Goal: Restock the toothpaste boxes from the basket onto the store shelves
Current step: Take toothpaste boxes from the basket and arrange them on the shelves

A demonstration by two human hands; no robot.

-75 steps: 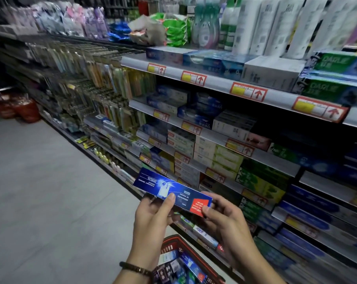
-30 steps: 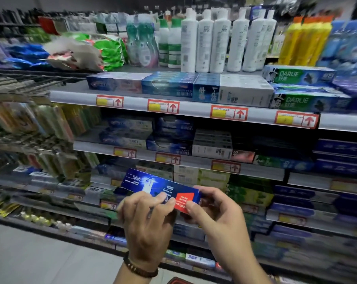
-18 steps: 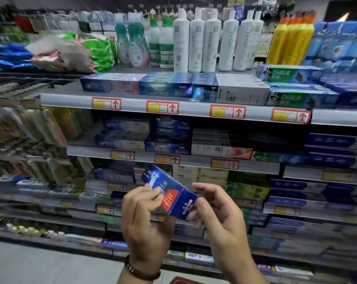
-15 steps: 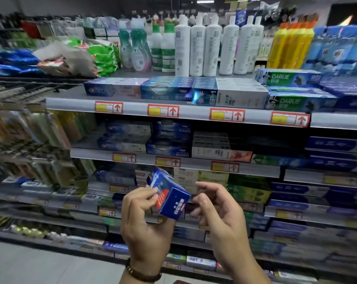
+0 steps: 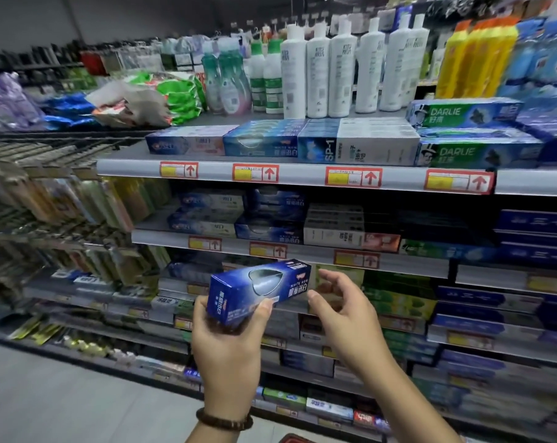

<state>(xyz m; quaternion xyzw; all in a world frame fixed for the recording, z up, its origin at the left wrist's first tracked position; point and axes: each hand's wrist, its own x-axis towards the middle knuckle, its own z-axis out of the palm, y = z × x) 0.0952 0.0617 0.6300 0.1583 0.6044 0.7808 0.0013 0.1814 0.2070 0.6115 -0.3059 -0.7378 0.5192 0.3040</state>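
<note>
A dark blue toothpaste box [image 5: 261,287] is held in front of the shelves, its near end towards me and its far end pointing at the third shelf. My left hand [image 5: 229,343] grips it from below, thumb on the right side. Just right of the box, my right hand [image 5: 344,311] hovers with loosely curled fingers and holds nothing. Matching blue boxes [image 5: 270,230] lie stacked on the second shelf [image 5: 302,251] and more of the same boxes [image 5: 261,143] on the top shelf. A sliver of the red basket [image 5: 294,439] shows at the bottom edge.
The top shelf [image 5: 302,174] carries rows of toothpaste boxes with white bottles [image 5: 341,65] behind. Green Darlie boxes [image 5: 475,153] lie at the right. Racks of hanging toothbrushes [image 5: 63,199] fill the left. The grey floor [image 5: 47,394] lies lower left.
The box turned from lying crosswise to pointing end-on at the shelves. My right hand let go of it and my left hand holds it alone. The view rose towards the shelves.
</note>
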